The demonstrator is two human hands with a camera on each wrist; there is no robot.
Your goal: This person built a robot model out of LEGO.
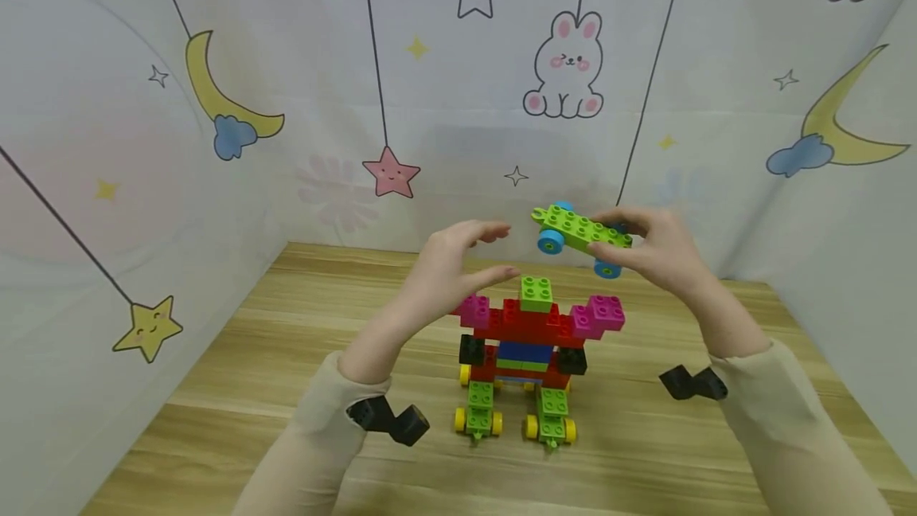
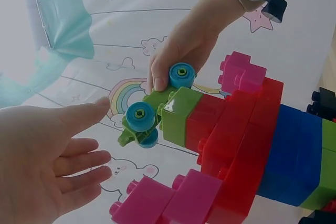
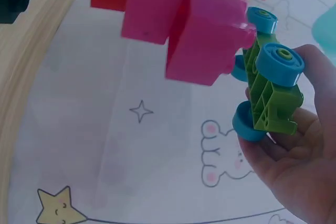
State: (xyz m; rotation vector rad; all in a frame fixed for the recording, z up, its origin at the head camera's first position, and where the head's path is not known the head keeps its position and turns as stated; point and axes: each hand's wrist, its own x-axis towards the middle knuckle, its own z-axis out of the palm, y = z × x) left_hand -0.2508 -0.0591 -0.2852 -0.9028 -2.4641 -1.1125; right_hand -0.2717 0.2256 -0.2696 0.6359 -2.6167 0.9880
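Observation:
My right hand (image 1: 655, 249) grips one end of a lime green toy car base (image 1: 579, 228) with blue wheels, raised above and to the right of a brick figure. That figure (image 1: 526, 329) stands upright on the table, its body mostly red with blue and green bricks in the middle. A green brick (image 1: 536, 294) tops it, and magenta bricks (image 1: 600, 315) stick out at both sides. Two green feet with yellow wheels (image 1: 552, 416) reach forward. Thumb and fingers apart, my left hand (image 1: 458, 265) hovers at the figure's upper left, holding nothing.
The figure stands on a wood-grain table (image 1: 286, 388). White cloth walls (image 1: 473, 142) with printed stars, moons and a bunny enclose the table at the back and both sides. Black camera mounts (image 1: 387, 419) sit on both wrists.

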